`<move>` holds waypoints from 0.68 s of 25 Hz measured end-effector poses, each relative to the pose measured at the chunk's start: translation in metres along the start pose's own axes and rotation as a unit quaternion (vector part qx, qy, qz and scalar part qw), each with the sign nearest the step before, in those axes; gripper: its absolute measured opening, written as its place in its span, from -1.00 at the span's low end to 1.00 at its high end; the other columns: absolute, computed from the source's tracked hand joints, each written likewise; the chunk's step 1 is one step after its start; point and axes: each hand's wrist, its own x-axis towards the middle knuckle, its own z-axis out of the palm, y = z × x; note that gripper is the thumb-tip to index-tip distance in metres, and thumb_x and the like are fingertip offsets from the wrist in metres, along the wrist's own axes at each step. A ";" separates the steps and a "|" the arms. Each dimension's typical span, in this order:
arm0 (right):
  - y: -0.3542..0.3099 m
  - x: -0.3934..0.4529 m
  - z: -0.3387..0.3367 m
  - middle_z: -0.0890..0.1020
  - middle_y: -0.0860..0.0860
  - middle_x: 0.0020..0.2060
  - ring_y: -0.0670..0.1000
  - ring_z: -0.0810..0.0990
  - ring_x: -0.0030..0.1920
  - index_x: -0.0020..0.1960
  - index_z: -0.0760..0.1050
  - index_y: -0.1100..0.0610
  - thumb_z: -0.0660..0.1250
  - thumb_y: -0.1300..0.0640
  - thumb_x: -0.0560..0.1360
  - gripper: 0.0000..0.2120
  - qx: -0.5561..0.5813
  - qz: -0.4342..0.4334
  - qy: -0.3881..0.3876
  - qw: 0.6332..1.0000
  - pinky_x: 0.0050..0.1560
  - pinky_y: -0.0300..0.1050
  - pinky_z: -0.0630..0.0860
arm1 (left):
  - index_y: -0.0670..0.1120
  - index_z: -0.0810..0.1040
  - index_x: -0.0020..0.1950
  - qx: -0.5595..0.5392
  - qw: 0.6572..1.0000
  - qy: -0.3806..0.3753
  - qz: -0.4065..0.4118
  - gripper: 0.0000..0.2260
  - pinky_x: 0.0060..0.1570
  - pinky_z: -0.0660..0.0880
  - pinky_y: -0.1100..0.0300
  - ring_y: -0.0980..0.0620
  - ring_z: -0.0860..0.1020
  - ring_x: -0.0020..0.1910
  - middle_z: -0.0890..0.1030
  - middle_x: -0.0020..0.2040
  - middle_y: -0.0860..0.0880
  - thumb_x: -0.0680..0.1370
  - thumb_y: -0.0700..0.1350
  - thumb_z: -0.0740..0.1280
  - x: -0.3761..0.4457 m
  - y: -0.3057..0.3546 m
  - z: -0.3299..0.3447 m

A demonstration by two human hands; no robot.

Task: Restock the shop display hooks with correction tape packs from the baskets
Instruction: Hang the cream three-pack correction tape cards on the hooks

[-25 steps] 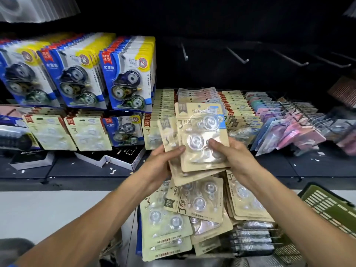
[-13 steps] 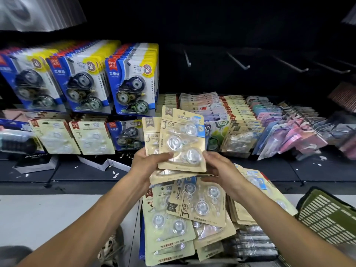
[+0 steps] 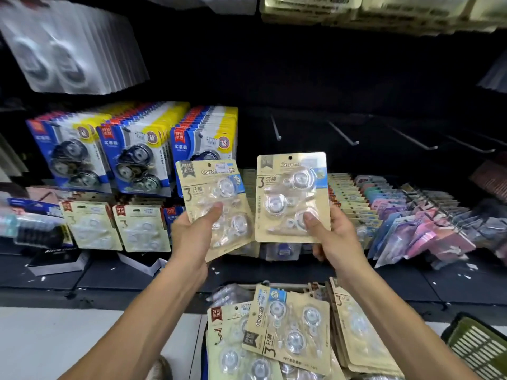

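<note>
My left hand [image 3: 195,233] grips a beige correction tape pack [image 3: 211,187] by its lower part, thumb on the clear blister. My right hand [image 3: 336,237] holds a second beige pack [image 3: 290,185] upright, thumb on its lower blister. Both packs are raised in front of the black display wall, apart from each other. Bare metal hooks [image 3: 275,127] [image 3: 344,134] stick out of the wall just above and behind them. Below my arms, a basket holds several more beige packs [image 3: 288,333].
Blue and yellow correction tape packs [image 3: 137,154] hang full at the left. Beige packs [image 3: 141,229] hang in the row below them, and pink and purple packs [image 3: 422,223] fan out at the right. A green basket [image 3: 477,349] stands at the lower right.
The stack I held together has split into one pack in each hand, and both hands have risen toward the bare hooks. My view has tilted upward.
</note>
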 end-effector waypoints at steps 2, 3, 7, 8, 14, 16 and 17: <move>-0.012 0.018 0.004 0.64 -0.13 -0.31 -0.20 0.47 -0.50 0.12 0.54 0.03 0.36 0.10 0.60 -0.90 -0.017 -0.006 -0.001 1.000 -0.52 -0.34 0.35 | 0.05 0.62 0.02 0.019 0.998 -0.007 0.059 -0.87 -0.29 0.49 0.40 0.35 0.63 -0.27 0.70 -0.13 0.20 0.55 -0.17 0.47 0.000 0.017 0.000; -0.015 0.026 0.008 0.63 -0.12 -0.33 -0.18 0.45 -0.51 0.10 0.54 0.03 0.36 0.09 0.60 -0.91 -0.029 -0.002 0.003 1.000 -0.54 -0.31 0.34 | 0.07 0.63 0.01 0.028 0.997 -0.012 0.078 -0.87 -0.26 0.47 0.42 0.38 0.63 -0.24 0.70 -0.15 0.23 0.55 -0.16 0.48 -0.001 0.022 0.000; -0.017 0.044 0.022 0.62 0.04 -0.24 -0.05 0.42 -0.46 0.08 0.56 0.05 0.35 0.06 0.60 -0.90 -0.041 0.038 0.042 0.998 -0.49 -0.14 0.35 | 0.07 0.65 0.01 0.032 0.995 -0.025 0.086 -0.87 -0.28 0.48 0.45 0.34 0.65 -0.17 0.72 -0.10 0.22 0.56 -0.17 0.47 -0.004 0.027 -0.002; -0.016 0.045 0.023 0.62 0.05 -0.24 -0.03 0.42 -0.45 0.07 0.57 0.05 0.36 0.05 0.60 -0.90 -0.040 0.042 0.057 0.997 -0.47 -0.12 0.35 | 0.06 0.65 0.02 0.031 0.996 -0.025 0.082 -0.87 -0.26 0.48 0.43 0.32 0.65 -0.14 0.72 -0.07 0.20 0.56 -0.17 0.47 -0.004 0.027 -0.002; -0.017 0.038 0.028 0.66 0.01 -0.13 0.05 0.57 -0.23 0.05 0.51 0.04 0.35 -0.13 0.57 -0.76 -0.065 -0.012 0.174 0.983 -0.20 -0.01 0.48 | 0.07 0.63 0.00 0.015 0.997 -0.032 0.074 -0.89 -0.21 0.43 0.39 0.35 0.62 -0.17 0.70 -0.11 0.24 0.55 -0.13 0.48 0.003 0.030 -0.002; -0.020 0.037 0.032 0.65 -0.03 -0.09 0.05 0.61 -0.14 0.10 0.48 0.04 0.36 -0.15 0.56 -0.71 -0.080 -0.015 0.181 0.980 -0.10 0.04 0.53 | 0.07 0.62 -0.01 0.012 0.996 -0.039 0.074 -0.89 -0.26 0.43 0.45 0.40 0.62 -0.25 0.70 -0.18 0.27 0.55 -0.13 0.48 0.004 0.031 -0.003; -0.020 0.037 0.033 0.64 -0.05 -0.09 0.04 0.62 -0.13 0.12 0.46 0.03 0.38 -0.17 0.54 -0.68 -0.087 -0.018 0.187 0.978 -0.10 0.05 0.53 | 0.06 0.62 -0.01 0.011 0.996 -0.042 0.075 -0.89 -0.29 0.44 0.47 0.41 0.62 -0.26 0.70 -0.20 0.27 0.55 -0.14 0.48 0.004 0.030 -0.003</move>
